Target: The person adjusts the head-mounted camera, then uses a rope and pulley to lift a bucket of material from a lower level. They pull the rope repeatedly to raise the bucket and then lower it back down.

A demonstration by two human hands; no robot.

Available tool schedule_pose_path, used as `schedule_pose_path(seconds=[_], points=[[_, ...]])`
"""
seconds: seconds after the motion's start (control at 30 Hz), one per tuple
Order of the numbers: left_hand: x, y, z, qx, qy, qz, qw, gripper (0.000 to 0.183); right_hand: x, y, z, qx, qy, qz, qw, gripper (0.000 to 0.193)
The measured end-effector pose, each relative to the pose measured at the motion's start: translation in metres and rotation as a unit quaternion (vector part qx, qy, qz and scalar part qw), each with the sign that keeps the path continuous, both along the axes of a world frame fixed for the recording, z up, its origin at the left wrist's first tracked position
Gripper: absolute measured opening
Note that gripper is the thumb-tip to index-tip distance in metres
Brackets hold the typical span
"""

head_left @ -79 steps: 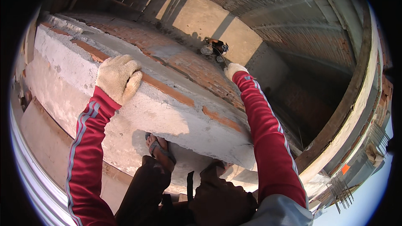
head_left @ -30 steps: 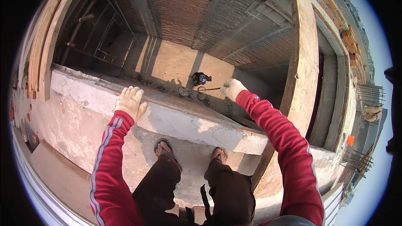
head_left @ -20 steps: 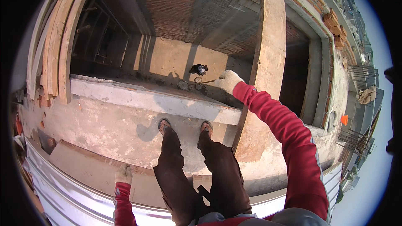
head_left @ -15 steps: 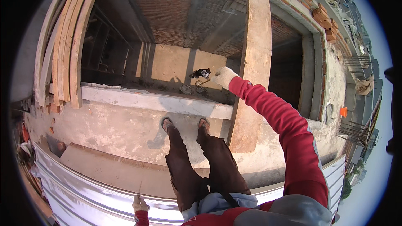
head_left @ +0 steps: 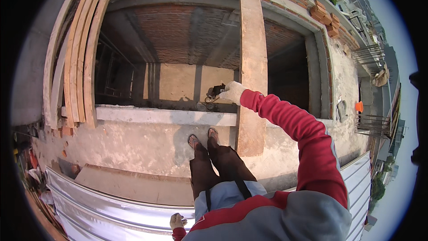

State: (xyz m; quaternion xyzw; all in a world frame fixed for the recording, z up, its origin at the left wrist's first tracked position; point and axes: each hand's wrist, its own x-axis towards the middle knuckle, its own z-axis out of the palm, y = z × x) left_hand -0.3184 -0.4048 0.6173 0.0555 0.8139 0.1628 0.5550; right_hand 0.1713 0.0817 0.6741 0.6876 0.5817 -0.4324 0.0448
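My right hand [head_left: 232, 93] is hovering over the brick-walled opening [head_left: 169, 35] by the plank [head_left: 253, 62]; left hand [head_left: 178, 221] hanging near metal sheeting [head_left: 120, 214].

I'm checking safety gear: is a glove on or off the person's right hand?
On: a pale glove covers the right hand, meeting the red sleeve at the wrist.

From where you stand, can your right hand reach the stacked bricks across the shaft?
Probably not: the gloved right hand is out over the shaft, while the stacked bricks sit beyond its far right corner, with open drop between.
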Motion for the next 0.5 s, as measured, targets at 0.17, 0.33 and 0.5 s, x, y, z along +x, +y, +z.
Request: schedule_pose_path(seconds=[0.17, 0.33, 0.5], points=[[-0.038, 0.033, -0.002, 0.052, 0.023, 0.051, 0.997, 0.021, 0.005, -0.031, 0.036, 0.075, 0.072, 0.063, 0.993, 0.037], [0.001, 0.109, 0.0, 0.124, -0.052, 0.014, 0.991, 0.037, 0.034, -0.06, 0.038, 0.065, 0.03, -0.022, 0.997, 0.037], [0.171, 0.284, 0.013, 0.372, -0.239, -0.063, 0.895, 0.052, 0.059, -0.061, 0.033, 0.299, -0.055, 0.403, 0.863, 0.011]])
